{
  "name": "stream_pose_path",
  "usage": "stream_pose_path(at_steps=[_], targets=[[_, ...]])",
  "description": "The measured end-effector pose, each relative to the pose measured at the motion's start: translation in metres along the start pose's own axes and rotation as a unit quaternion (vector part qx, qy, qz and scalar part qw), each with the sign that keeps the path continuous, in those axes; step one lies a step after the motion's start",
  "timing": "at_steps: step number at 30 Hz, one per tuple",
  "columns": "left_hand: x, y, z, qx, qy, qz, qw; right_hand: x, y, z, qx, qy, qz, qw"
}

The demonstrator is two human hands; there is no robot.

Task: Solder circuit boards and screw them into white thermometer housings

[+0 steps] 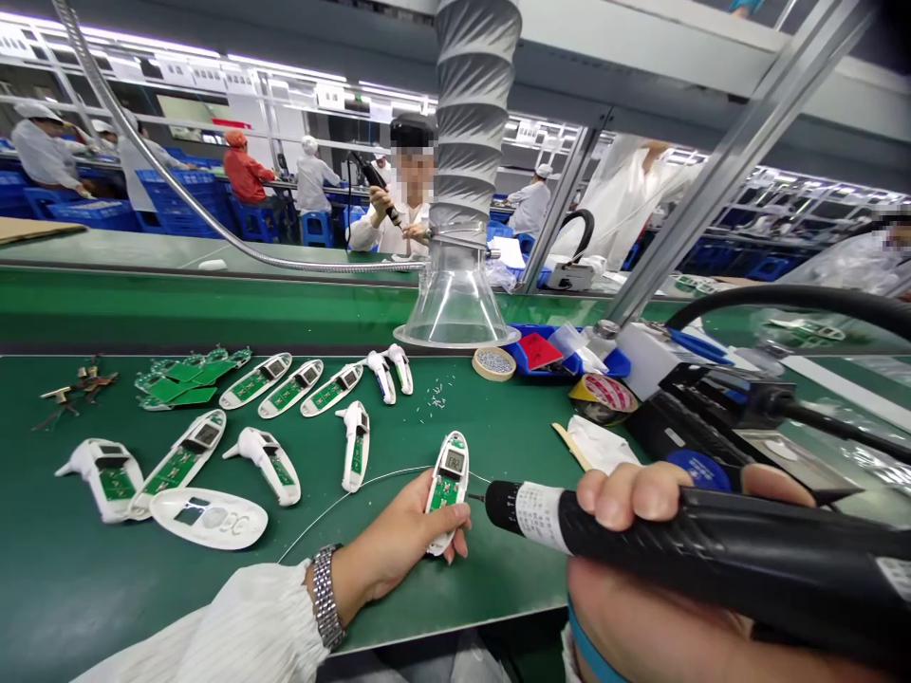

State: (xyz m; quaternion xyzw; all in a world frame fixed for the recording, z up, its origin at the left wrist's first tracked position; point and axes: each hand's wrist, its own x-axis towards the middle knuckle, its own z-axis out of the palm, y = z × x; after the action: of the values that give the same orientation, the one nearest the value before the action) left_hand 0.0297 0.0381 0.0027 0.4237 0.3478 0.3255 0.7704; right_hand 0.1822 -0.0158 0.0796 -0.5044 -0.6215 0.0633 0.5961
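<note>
My left hand (pixel 399 550) grips a white thermometer shell (pixel 447 484) with a green circuit board and a small display, holding it down on the green mat (pixel 498 446). My right hand (pixel 641 531) is wrapped round a black electric screwdriver (pixel 683 550). Its tip points left and touches the shell's right side. A thin wire runs across the mat beside the shell.
Several more open thermometer shells (pixel 270 465) and loose green boards (pixel 185 384) lie to the left, with a white cover (pixel 210 517). A clear fume funnel (pixel 455 304), tape rolls (pixel 602 396), a blue tray (pixel 541 353) and a black tool stand (pixel 712 417) sit behind. Other workers sit beyond the conveyor.
</note>
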Motion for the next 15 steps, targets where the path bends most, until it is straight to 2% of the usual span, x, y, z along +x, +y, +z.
stream_pose_path(at_steps=[2, 4, 6, 10, 13, 15], targets=[[0.000, 0.000, 0.001, 0.006, -0.002, 0.004, 1.000, -0.001, 0.002, 0.003, 0.098, 0.071, 0.075, 0.990], [0.000, 0.000, 0.001, 0.006, -0.003, 0.003, 1.000, -0.003, 0.005, 0.006, 0.152, 0.089, 0.104, 0.979], [0.000, 0.001, 0.002, 0.005, -0.002, 0.000, 1.000, -0.006, 0.011, 0.009, 0.175, 0.087, 0.098, 0.976], [0.000, 0.002, 0.003, 0.005, 0.001, -0.005, 1.000, -0.011, 0.019, 0.010, 0.155, 0.068, 0.084, 0.982], [0.000, 0.000, 0.003, 0.009, -0.001, -0.009, 1.000, -0.007, 0.016, 0.009, 0.159, 0.057, 0.070, 0.983], [0.000, -0.001, 0.002, 0.012, -0.004, -0.012, 1.000, -0.002, 0.011, 0.008, 0.112, 0.036, 0.061, 0.991]])
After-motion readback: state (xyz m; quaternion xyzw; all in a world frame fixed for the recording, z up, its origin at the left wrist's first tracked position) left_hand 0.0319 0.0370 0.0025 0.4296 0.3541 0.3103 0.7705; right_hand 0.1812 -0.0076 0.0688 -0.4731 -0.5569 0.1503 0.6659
